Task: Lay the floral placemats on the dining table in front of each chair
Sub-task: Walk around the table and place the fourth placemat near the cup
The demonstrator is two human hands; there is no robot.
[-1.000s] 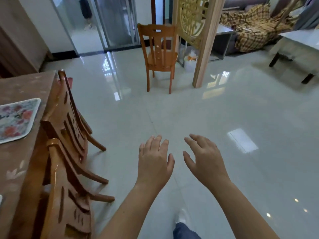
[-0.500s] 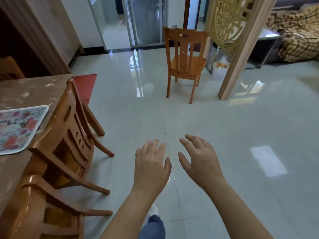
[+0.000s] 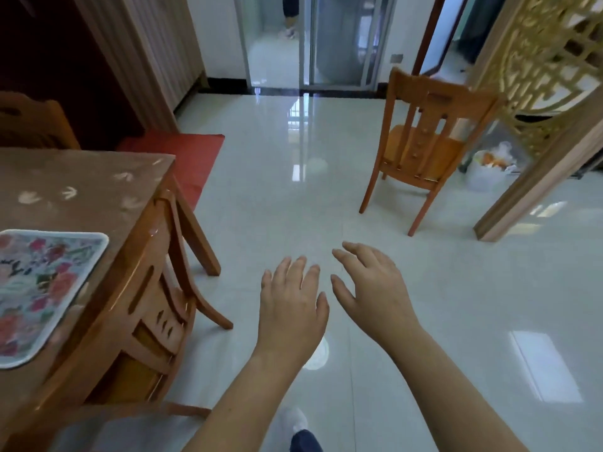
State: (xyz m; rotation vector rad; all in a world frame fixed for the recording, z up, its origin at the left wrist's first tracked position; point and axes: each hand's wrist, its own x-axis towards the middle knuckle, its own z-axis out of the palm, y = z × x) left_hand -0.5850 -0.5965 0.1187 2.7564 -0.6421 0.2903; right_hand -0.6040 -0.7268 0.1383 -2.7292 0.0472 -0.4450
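Observation:
A floral placemat (image 3: 39, 288) with a white border lies flat on the brown dining table (image 3: 81, 187) at the left edge of view, in front of a wooden chair (image 3: 156, 308) tucked against the table's side. My left hand (image 3: 290, 305) and my right hand (image 3: 372, 285) hover side by side over the floor, palms down, fingers spread and relaxed. Neither hand holds anything, and both are well to the right of the table and the mat.
A second wooden chair (image 3: 421, 148) stands alone on the glossy tile floor at the right. Behind it are a carved wooden screen (image 3: 548, 70) and a white bin (image 3: 486, 171). A red mat (image 3: 186, 158) lies past the table. Another chair back (image 3: 32, 122) shows far left.
The view has swung left and moved forward along the table, bringing more tabletop and the red mat into sight. Both hands stay empty and spread in front of me.

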